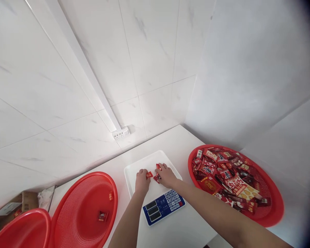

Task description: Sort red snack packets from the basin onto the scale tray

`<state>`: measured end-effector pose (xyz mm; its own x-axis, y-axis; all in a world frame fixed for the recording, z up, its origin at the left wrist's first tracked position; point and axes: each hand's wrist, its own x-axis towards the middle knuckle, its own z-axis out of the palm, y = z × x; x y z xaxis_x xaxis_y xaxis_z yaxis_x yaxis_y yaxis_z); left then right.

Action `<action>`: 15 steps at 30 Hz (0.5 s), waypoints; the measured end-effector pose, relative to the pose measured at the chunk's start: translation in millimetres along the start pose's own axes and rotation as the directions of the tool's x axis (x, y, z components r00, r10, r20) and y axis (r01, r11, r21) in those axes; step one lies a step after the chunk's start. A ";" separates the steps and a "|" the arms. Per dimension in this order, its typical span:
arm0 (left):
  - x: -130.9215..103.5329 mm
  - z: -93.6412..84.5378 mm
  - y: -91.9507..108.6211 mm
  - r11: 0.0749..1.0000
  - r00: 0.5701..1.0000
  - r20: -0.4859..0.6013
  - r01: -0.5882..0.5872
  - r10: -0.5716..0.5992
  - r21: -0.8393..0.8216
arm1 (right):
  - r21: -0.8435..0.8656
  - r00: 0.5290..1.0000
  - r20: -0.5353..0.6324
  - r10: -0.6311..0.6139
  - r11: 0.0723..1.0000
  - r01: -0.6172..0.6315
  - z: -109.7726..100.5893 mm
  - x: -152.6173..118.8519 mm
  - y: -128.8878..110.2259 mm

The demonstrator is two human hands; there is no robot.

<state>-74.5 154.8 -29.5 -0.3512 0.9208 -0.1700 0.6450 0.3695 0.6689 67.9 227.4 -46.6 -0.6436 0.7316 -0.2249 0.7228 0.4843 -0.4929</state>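
Both my hands are over the white tray [136, 168] of a weighing scale with a blue keypad panel [164, 206]. My left hand [142, 181] is closed on a small red packet [149, 175] at its fingertips. Just to the right, my right hand [166, 175] is closed round red wrapped snack packets [157, 177], partly hidden by its fingers. The two hands are a short gap apart. Print on the packets is too small to read.
At right stands a red basket [276, 196] heaped with red snack packets. A red mesh basket [67, 210] at left holds two small packets; another red basket [20, 230] and a cardboard box [28, 201] are beyond it. A power strip [120, 133] is on the tiled wall.
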 end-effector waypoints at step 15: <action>-36.0 -24.3 -17.1 0.366 0.949 0.161 0.257 -0.271 -0.894 | 0.610 0.957 -0.083 0.278 0.773 -0.172 -9.2 -0.4 13.8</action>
<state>-89.3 112.3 -17.2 -0.3987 0.7937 -0.4594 -0.4611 0.2596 0.8486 80.4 238.2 -45.6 -0.3946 0.8743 -0.2827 0.5158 -0.0438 -0.8556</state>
